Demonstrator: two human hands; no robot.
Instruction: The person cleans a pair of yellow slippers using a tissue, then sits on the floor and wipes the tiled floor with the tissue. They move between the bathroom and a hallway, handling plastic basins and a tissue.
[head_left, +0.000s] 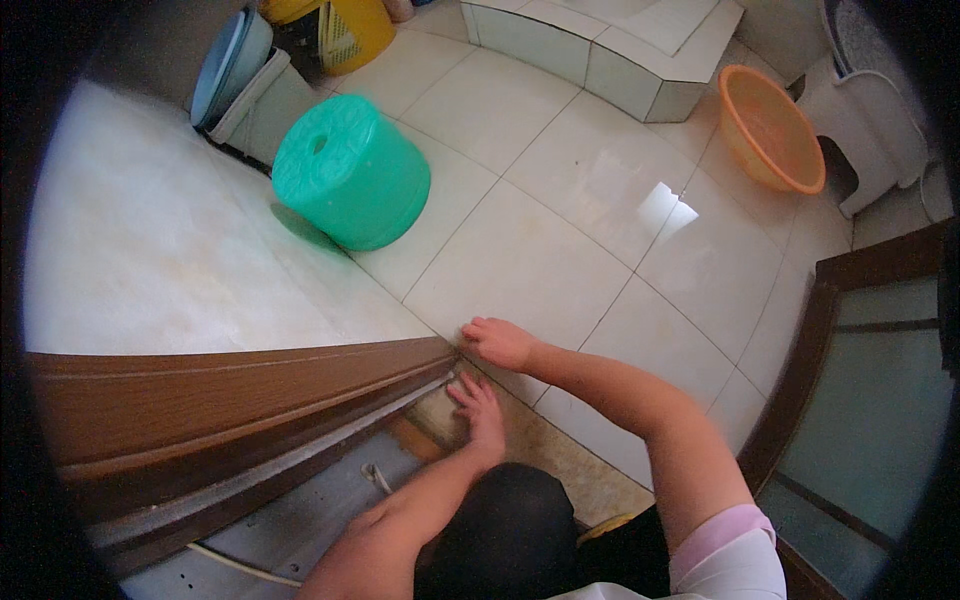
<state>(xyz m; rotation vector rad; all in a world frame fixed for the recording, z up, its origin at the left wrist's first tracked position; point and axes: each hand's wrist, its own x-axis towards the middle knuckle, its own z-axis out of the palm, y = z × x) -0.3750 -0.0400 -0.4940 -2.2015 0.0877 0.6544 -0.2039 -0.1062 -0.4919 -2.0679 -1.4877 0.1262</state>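
Note:
My left hand (482, 418) is low over a brown stone threshold (577, 456), fingers spread, near the foot of a brown wooden door frame (247, 394). Nothing shows in it. Just beyond, my right hand (501, 345) bends its fingers down at the corner where the frame meets the tiled floor (517, 247). Its fingertips are partly hidden, so whether they grip something small cannot be told. A pale metal strip (300, 457) runs along the inner side of the frame and ends by my left fingers.
A green plastic stool (360, 176) stands beside the wall. An orange basin (772, 131) leans against a white plastic stool (862, 135). A tiled step (540, 49) rises at the back. A glass-paneled door (855, 397) is at the right. A pale cable (247, 568) lies lower left.

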